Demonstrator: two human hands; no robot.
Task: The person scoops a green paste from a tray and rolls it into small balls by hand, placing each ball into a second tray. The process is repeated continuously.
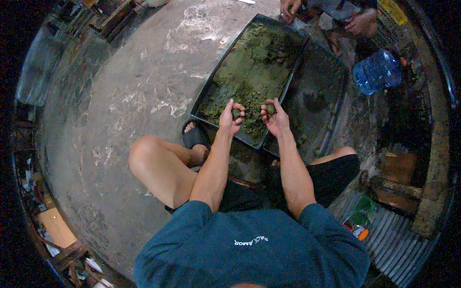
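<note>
In front of me lies a dark rectangular tray (205, 91) spread with greenish-brown, crumbly, damp-looking material (249, 72), heaped higher toward its far end. Over the tray's near part, my left hand (232, 117) curls its fingers around a dark green lump (236, 114). A short way to the right, my right hand (275, 119) cups another rounded green lump (271, 110) in its fingers. Loose crumbs lie in the tray below and between my hands. What the material is cannot be made out.
Right of this tray is a second dark tray (317, 89) with scattered crumbs. Another person's hands (360, 24) are beyond the far end. A blue clear water jug (377, 72) lies at the right, near a wooden beam (430, 120). Corrugated sheet (398, 249) lies lower right; concrete floor (120, 105) stretches left.
</note>
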